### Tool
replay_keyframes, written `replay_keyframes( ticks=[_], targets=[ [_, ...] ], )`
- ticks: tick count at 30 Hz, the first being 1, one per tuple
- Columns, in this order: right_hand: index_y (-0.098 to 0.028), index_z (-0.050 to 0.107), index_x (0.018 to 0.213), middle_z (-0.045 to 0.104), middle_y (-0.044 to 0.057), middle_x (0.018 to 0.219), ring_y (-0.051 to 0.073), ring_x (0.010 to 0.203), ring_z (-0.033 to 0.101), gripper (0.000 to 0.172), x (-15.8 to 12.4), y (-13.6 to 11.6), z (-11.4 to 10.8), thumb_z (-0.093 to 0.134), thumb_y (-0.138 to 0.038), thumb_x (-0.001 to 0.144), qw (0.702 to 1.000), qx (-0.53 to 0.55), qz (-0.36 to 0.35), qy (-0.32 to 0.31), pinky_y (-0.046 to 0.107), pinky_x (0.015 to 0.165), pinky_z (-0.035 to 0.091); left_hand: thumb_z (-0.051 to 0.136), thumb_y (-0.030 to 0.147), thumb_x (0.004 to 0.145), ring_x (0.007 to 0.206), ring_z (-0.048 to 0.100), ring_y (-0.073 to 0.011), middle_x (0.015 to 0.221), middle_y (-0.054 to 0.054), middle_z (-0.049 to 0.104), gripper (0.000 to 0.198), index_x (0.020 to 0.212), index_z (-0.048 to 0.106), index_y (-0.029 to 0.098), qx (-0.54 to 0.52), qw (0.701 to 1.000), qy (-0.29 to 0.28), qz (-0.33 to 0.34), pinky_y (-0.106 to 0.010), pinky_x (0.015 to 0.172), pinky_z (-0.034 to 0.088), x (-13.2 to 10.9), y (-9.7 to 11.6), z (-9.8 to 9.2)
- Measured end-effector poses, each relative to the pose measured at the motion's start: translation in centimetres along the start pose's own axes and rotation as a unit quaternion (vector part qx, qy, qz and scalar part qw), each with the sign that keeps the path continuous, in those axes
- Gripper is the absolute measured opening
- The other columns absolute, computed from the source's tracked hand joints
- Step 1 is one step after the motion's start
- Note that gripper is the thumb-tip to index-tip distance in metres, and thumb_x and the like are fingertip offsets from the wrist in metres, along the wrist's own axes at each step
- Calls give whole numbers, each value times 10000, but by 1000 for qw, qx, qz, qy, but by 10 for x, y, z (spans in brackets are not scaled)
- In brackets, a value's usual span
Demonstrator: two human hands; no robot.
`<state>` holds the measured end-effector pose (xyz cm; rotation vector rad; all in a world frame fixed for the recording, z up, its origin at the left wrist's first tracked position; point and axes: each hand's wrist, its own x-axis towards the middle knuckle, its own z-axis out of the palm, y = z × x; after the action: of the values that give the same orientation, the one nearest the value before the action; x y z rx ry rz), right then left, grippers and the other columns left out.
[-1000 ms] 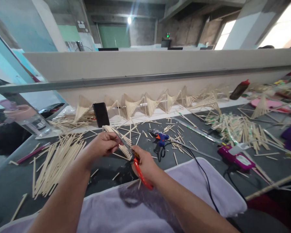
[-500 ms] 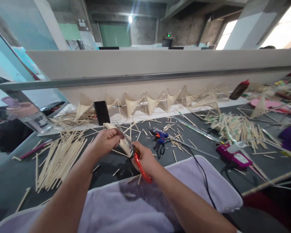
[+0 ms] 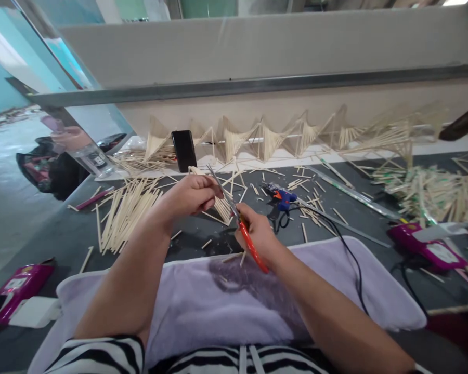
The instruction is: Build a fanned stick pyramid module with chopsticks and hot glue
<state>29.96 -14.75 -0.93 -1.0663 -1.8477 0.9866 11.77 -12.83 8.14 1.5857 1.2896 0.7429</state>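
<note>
My left hand [image 3: 193, 195] is closed around a small fan-shaped piece made of glued wooden sticks [image 3: 222, 206], held just above the dark table. My right hand [image 3: 257, 235] grips red-handled scissors [image 3: 246, 239]. Their blades point up and left across the stick piece, right beside my left fingers. Both forearms reach over a pale purple cloth [image 3: 203, 296] on my lap.
Loose sticks [image 3: 127, 213] lie in a pile at the left. A black phone [image 3: 184, 149] leans by a row of stick fans [image 3: 265, 140] at the wall. A blue glue gun [image 3: 281, 198] with a black cord, a metal ruler [image 3: 335, 221] and pink boxes [image 3: 425, 248] lie around.
The camera has tilted down and shifted left, showing my striped shirt and a pink box at the lower left. Both hands keep their grip; the scissors stay at the stick piece.
</note>
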Motion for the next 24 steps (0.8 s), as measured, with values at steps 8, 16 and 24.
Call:
replay_keyframes(
  ticks=[8,16,24],
  targets=[
    [-208,528,986,453,-58,622,87,530,394,402,5,1,-2,449,-116,603,998,-64,-28,9,187,508,319,507,234,764,300,311,-27,434,66,439,120,716,572,145,23,999,27,39,-156,316,222,3,-4,0],
    [-217,491,1099,575,-31,773,93,595,483,507,4,-4,-2,458,-74,614,996,-70,-42,-34,189,582,377,532,278,764,292,260,-28,426,80,389,123,705,531,171,-54,994,87,33,-163,288,171,-13,12,-17],
    [-239,523,1083,604,42,947,167,794,557,384,2,-13,17,553,-233,700,958,-256,-49,-117,253,671,399,499,358,831,358,284,-32,481,65,393,171,791,547,199,-38,960,255,107,-171,349,159,-65,33,-60]
  ],
)
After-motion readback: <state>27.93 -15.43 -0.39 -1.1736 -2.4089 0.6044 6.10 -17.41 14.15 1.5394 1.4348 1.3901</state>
